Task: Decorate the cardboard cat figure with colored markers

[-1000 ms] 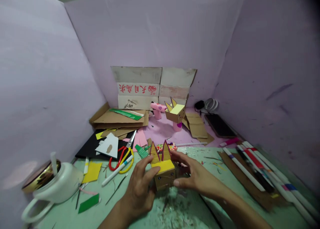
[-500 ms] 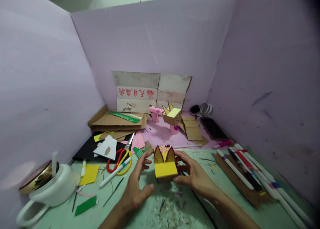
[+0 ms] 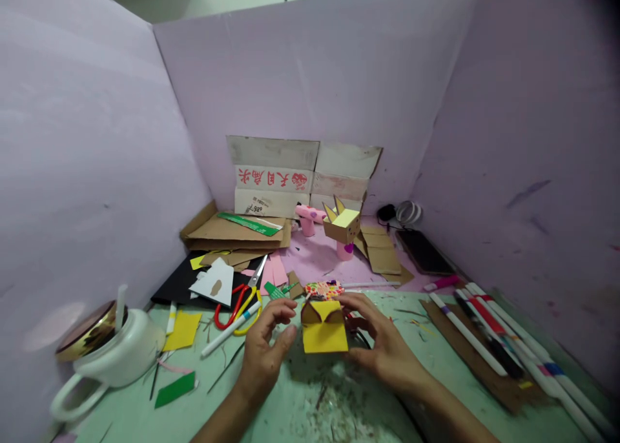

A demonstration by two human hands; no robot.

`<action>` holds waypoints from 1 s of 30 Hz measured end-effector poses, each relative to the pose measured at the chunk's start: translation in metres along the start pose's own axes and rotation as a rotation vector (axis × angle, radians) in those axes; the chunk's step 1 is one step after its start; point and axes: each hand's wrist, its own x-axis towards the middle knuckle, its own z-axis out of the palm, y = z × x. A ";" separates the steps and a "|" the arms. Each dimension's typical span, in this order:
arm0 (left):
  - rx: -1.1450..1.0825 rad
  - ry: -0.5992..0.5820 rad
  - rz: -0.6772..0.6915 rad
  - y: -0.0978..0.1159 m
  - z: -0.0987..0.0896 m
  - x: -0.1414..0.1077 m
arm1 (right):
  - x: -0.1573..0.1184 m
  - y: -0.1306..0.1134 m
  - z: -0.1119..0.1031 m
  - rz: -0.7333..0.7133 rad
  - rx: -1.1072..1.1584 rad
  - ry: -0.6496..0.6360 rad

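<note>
A small box-shaped cardboard piece (image 3: 325,337) with a yellow face and two pointed, dark-edged ears is at the front centre. My right hand (image 3: 380,339) grips it at its right side, thumb in front and fingers reaching behind. To its left, my left hand (image 3: 270,343) is held with fingers curved and apart, touching nothing. Just behind the box lies a colourful patterned piece (image 3: 324,290). Farther back stands a pink cardboard animal figure (image 3: 310,217), with a similar eared box (image 3: 341,226) at its right end.
Red-and-yellow scissors (image 3: 239,307) and a white marker (image 3: 230,330) lie left of my hands. A white mug (image 3: 119,349) stands at far left. Several markers (image 3: 489,327) lie on cardboard at right, before a phone (image 3: 425,252). Folded cardboard (image 3: 237,235) lies at the back.
The eared box has tipped so its yellow face turns more toward me and its ears look shorter. My left hand's fingers have drawn slightly closer together. The whole view has shifted slightly.
</note>
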 end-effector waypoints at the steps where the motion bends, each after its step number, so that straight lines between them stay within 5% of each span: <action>1: 0.005 -0.036 0.021 0.000 -0.002 -0.001 | -0.001 0.001 0.000 -0.059 -0.034 0.000; 6: 0.195 -0.306 0.082 0.001 -0.003 -0.007 | -0.007 0.012 0.000 -0.227 -0.203 -0.038; 11: 0.206 -0.249 0.012 0.003 -0.004 0.005 | -0.007 0.018 0.001 -0.244 -0.230 -0.030; 17: 0.292 -0.066 -0.147 -0.005 -0.012 0.091 | -0.002 0.021 -0.011 -0.172 -0.290 0.238; 22: 0.368 -0.099 -0.233 -0.031 0.009 0.165 | 0.000 0.026 -0.023 -0.054 -0.283 0.366; 30: 0.264 -0.150 -0.199 -0.049 0.030 0.192 | -0.004 0.026 -0.017 -0.011 -0.261 0.304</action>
